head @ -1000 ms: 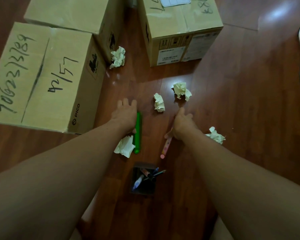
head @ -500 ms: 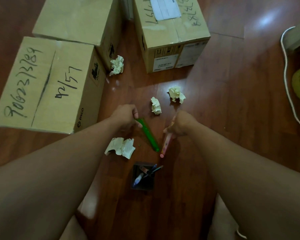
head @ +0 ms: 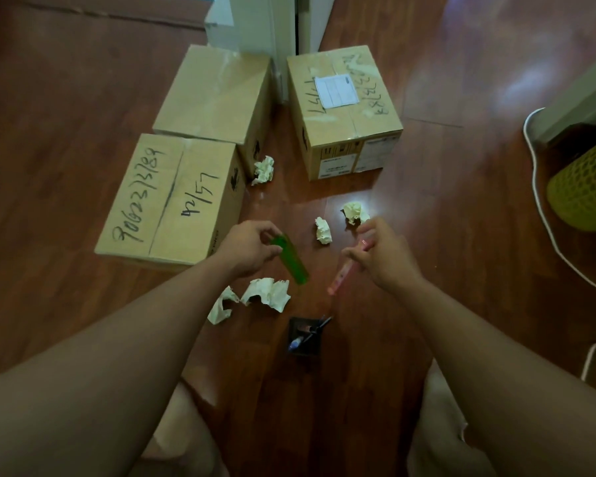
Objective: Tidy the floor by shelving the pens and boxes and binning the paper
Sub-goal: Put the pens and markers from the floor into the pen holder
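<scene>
My left hand is shut on a green pen, lifted off the wooden floor with its lower end slanting down to the right. My right hand grips a pink pen that points down to the left. Below both pens a dark square pen holder stands on the floor with several pens in it. Crumpled paper balls lie around: one under my left hand, one between my hands, one beyond my right hand, and one by the boxes.
Three cardboard boxes stand ahead: a near left box, a far left box and a right box. A yellow mesh bin is at the right edge with a white cable beside it. White furniture rises behind.
Both hands have lifted their pens off the floor and drawn them toward me. My view has risen and pulled back, showing all three boxes and more of the yellow bin.
</scene>
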A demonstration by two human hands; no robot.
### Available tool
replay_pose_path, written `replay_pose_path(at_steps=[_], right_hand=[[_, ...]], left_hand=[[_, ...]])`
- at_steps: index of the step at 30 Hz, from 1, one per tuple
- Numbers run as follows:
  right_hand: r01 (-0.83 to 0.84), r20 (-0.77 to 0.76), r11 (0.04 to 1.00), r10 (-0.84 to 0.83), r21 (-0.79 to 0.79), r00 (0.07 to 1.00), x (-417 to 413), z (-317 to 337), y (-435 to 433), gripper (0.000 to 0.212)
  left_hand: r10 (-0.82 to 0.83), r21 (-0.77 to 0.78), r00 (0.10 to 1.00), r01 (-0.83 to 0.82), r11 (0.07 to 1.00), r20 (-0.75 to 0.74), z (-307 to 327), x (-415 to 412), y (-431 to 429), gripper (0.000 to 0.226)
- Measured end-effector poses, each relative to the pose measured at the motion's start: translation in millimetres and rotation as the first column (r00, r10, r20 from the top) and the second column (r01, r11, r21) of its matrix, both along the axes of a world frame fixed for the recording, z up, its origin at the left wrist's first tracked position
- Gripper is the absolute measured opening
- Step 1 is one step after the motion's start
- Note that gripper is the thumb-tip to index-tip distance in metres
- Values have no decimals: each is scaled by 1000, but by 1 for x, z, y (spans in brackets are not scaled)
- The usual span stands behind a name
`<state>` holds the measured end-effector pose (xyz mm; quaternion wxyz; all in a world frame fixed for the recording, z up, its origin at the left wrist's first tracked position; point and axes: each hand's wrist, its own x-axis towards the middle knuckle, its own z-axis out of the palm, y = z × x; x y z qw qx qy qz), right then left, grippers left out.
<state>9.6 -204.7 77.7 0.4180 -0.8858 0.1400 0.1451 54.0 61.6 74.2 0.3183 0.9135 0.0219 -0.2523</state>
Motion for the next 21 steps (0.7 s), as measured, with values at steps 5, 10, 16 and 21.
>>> replay_pose_path(at_steps=[5,10,16,21], right_hand=[[-28,14,999,27,15,1000,-28,26,13,9],[-113,-22,993,112,-21,993,-62,25,21,12],[-211,-117,977,212,14,970,-105,7,29,15],[-232,-151,972,234,28,961,-119,-2,30,21]], left_hand=[[130,-31,991,-131,991,-36,15,-38,15,14],[126,-37,985,-132,991,-121,12,-67,13,12],[-8,-31,986,3,1000,-168,-6,-95,2,17],[-29,-103,967,3,995,-254,-16,-112,-3,20]])
